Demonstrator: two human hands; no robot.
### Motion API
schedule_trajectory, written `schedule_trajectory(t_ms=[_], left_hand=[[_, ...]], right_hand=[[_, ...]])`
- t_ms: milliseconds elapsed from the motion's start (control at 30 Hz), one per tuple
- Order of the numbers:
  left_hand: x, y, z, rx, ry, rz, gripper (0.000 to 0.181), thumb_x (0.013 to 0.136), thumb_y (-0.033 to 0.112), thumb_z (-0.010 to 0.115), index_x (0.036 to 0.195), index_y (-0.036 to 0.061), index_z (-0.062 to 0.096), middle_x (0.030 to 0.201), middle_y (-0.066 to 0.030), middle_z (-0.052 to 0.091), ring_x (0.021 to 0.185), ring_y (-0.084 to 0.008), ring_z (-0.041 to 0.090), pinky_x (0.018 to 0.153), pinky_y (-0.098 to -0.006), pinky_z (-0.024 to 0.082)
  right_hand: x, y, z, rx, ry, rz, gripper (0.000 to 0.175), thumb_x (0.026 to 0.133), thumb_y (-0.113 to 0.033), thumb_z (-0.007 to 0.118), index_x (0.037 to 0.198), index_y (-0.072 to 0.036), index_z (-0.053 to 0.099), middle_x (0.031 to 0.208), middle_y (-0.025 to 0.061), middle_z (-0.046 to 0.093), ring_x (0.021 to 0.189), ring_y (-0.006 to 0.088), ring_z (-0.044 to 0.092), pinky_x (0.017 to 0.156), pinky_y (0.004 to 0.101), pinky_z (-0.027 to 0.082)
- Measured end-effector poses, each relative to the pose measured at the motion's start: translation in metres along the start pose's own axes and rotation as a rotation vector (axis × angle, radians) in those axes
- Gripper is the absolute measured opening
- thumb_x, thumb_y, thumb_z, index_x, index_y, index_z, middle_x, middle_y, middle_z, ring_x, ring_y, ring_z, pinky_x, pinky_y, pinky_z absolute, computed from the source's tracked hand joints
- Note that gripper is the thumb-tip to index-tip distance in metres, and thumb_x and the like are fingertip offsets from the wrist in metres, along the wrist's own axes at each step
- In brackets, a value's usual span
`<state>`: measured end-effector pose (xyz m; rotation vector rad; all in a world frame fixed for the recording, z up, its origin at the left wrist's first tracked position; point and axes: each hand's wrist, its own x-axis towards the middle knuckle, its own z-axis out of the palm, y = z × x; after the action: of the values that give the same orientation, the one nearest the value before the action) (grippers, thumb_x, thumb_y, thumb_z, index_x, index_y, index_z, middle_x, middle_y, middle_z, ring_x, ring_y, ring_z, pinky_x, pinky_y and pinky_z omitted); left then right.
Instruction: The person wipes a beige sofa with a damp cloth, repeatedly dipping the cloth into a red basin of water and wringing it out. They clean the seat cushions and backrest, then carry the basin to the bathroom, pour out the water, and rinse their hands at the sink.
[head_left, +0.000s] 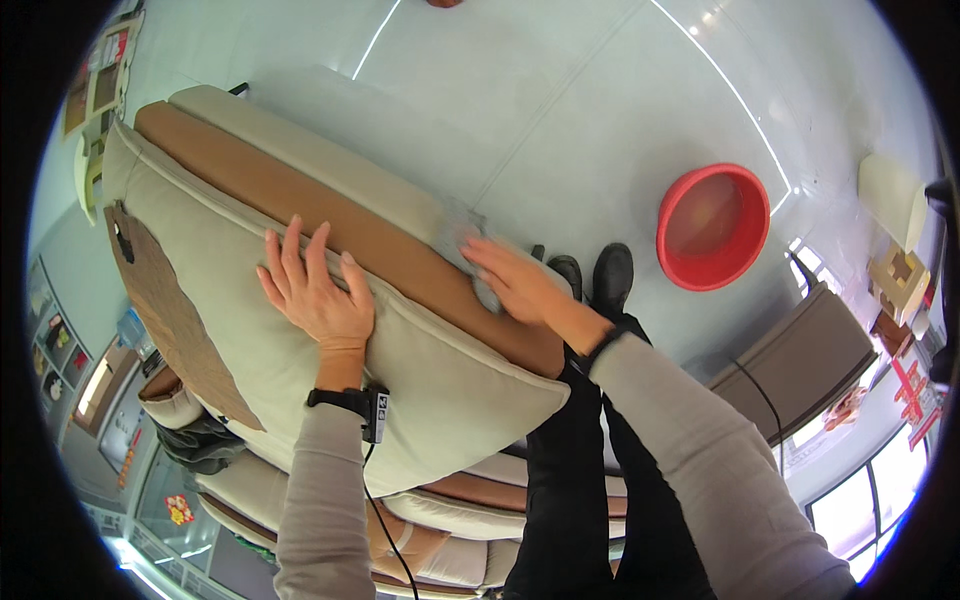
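Note:
My left hand (321, 289) lies with spread fingers on the beige seat cushion (465, 375) of a sofa, its fingertips over the piped edge and touching the brown band (360, 240). Under my right hand (517, 281) is a grey cloth (461, 229), pressed against the sofa's front, where brown upholstery meets the lower beige base (315, 161). The cloth and fingers are somewhat blurred, and part of the cloth is hidden by the hand. A brown patterned piece (180, 322) with dark spots lies along the cushion's far left side.
A red plastic basin (712, 281) holding cloudy water stands on the glossy tiled floor (585, 97), right of my black shoes (613, 274). A grey-brown upholstered piece (795, 360) is at the right. More sofa seating with an orange-brown pillow (401, 536) lies below. A thin black cable hangs from my left wrist.

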<state>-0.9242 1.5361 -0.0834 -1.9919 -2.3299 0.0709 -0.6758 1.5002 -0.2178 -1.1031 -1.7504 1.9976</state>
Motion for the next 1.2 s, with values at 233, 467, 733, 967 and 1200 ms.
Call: schedule_trajectory(t_ms=[233,467,733,967,1200], left_hand=[[0.003,0.004,-0.001,-0.037,-0.019,-0.063,0.043,0.082,0.026,0.060,0.122,0.0137,0.066,0.144,-0.0074,0.053,0.143,-0.0368,0.037,0.118,-0.0567,0.015],[-0.001,0.002,0.002,-0.089,-0.025,-0.098,0.043,0.083,0.031,0.059,0.120,0.0118,0.068,0.142,-0.0091,0.055,0.143,-0.0377,0.038,0.119,-0.0571,0.012],[0.000,-0.003,0.000,-0.183,-0.087,-0.165,0.056,0.083,0.030,0.060,0.135,0.0116,0.059,0.145,-0.0074,0.053,0.144,-0.0348,0.036,0.119,-0.0567,0.012],[-0.007,-0.006,0.004,-0.223,-0.133,-0.192,0.062,0.087,0.039,0.055,0.143,0.0116,0.054,0.149,-0.0054,0.051,0.145,-0.0295,0.036,0.119,-0.0538,0.012],[-0.004,-0.008,-0.017,-0.280,-0.230,-0.246,0.058,0.088,0.038,0.057,0.140,0.0131,0.057,0.150,-0.0071,0.051,0.142,-0.0267,0.042,0.119,-0.0520,0.014]], right_hand=[[-0.075,-0.035,-0.017,0.299,-0.004,0.390,0.039,0.103,-0.006,0.050,0.141,-0.006,0.055,0.143,0.0142,0.057,0.138,0.0273,0.049,0.115,0.0361,0.036],[0.128,-0.089,0.022,0.224,-0.031,-0.103,0.040,0.101,-0.017,0.051,0.140,-0.004,0.053,0.144,0.0196,0.053,0.134,0.0348,0.050,0.110,0.0402,0.041],[0.024,-0.094,-0.010,0.226,-0.227,0.409,0.053,0.106,-0.018,0.048,0.154,-0.003,0.035,0.158,0.0135,0.038,0.148,0.0243,0.031,0.120,0.0351,0.023],[0.144,-0.137,0.008,0.499,-0.216,0.552,0.053,0.104,-0.015,0.046,0.154,-0.004,0.036,0.161,0.0130,0.034,0.149,0.0232,0.029,0.121,0.0325,0.022],[0.235,-0.166,0.015,0.456,-0.364,0.425,0.060,0.100,-0.016,0.044,0.158,-0.005,0.029,0.165,0.0106,0.027,0.152,0.0209,0.021,0.123,0.0319,0.016]])
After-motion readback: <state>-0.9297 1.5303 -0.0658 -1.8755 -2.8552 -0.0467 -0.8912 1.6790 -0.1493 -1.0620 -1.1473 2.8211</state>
